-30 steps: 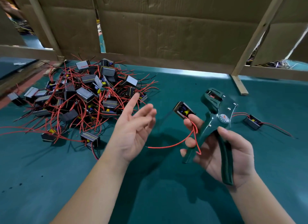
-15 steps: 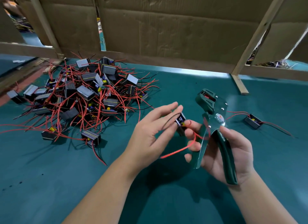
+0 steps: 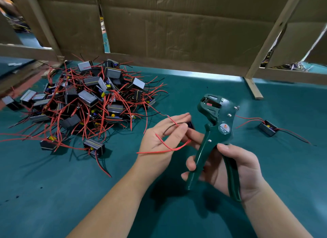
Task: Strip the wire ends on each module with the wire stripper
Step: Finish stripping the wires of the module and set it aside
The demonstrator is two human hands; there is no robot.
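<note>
- Green plastic covers the wire stripper (image 3: 219,124), which your right hand (image 3: 238,172) holds upright above the table (image 3: 53,193), its head pointing up and away from you.
- Your right fingers (image 3: 191,164) are curled around the front handle. The rear handle lies in your palm, and your thumb rests near its top.
- One finger of that hand reaches left, under the small dark module (image 3: 191,125) just left of the stripper's handles.
- Your left hand (image 3: 162,136) has its back to the camera, with the fingers nearly straight and their tips against the module, which they mostly hide.
- Your left thumb is out of sight, so you cannot tell from here whether that hand grips the module or only touches it.
- A red wire (image 3: 169,149) from the module loops across the back of your left hand and sticks out to the left. A thin black lead arcs over the knuckles.
- The pile of modules (image 3: 88,99), tangled in red and black wires, sits on the table's far left, well apart from your hands.
- A lone module (image 3: 267,129) lies flat on the table to the right of the stripper, with its leads trailing to both sides.
- A cardboard wall (image 3: 177,34) on a wooden frame (image 3: 254,89) closes the far edge of the table.
</note>
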